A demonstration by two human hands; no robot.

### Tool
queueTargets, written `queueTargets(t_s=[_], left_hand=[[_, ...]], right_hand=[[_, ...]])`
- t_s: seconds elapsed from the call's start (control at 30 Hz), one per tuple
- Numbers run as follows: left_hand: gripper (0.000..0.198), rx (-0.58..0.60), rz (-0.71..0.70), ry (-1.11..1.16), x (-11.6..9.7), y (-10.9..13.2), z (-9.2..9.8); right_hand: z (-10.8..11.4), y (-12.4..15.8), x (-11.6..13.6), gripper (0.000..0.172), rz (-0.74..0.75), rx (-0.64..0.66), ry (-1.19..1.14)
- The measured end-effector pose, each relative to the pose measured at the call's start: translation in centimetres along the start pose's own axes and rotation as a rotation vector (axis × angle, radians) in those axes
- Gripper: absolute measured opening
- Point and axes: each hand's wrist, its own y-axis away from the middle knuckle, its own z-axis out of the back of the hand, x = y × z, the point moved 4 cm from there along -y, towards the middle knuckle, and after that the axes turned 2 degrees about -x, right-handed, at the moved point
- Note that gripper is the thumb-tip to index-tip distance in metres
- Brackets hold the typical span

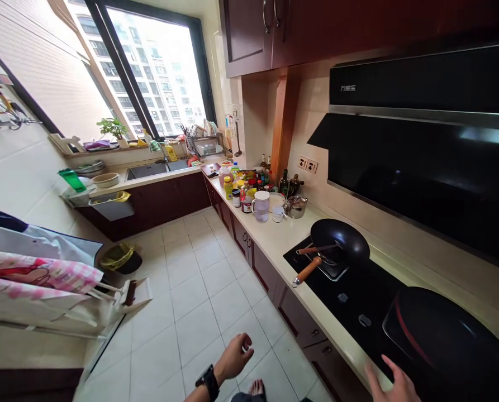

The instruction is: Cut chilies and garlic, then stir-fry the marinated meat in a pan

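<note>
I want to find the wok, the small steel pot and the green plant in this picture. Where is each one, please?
Wok (pixel 340 237), head view, point on its dark inner bowl.
Small steel pot (pixel 295 206), head view, point on its lid.
Green plant (pixel 113 127), head view, point on its leaves.

Left hand curled, right hand open

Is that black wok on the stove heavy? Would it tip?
The black wok looks fairly heavy, since it seems to be dark metal. Its round bottom sits on a small metal rack, so a push might rock it. The long wooden handle sticks out, so pressing it could probably tip it.
</note>
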Motion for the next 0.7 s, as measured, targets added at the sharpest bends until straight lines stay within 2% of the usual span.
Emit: queueTargets(t_s=[0.1,0.27,0.37,0.47,0.53,0.7], left_hand=[[0.021,-0.032,0.049,0.056,2.4,0.0,2.3],[0.030,-0.081,0.133,0.157,6.1,-0.7,4.6],[0.033,-0.117,0.180,0.180,8.4,-2.5,6.9],[0.035,-0.168,0.231,0.173,10.1,-5.5,10.5],[0.037,-0.206,0.263,0.167,10.6,-7.9,13.5],[0.050,-0.293,0.281,0.179,8.8,-14.1,21.1]], right_hand=[[-4.7,0.7,7.4,0.056,0.102,0.185,-0.167],[-12.8,1.9,18.3,0.043,0.220,0.628,-0.255],[-17.9,2.2,23.6,0.036,0.310,0.760,-0.254],[-23.0,1.2,27.9,0.035,0.351,0.863,-0.261],[-26.2,0.0,30.7,0.033,0.374,0.928,-0.269],[-32.5,-4.3,37.5,0.027,0.404,1.023,-0.265]])
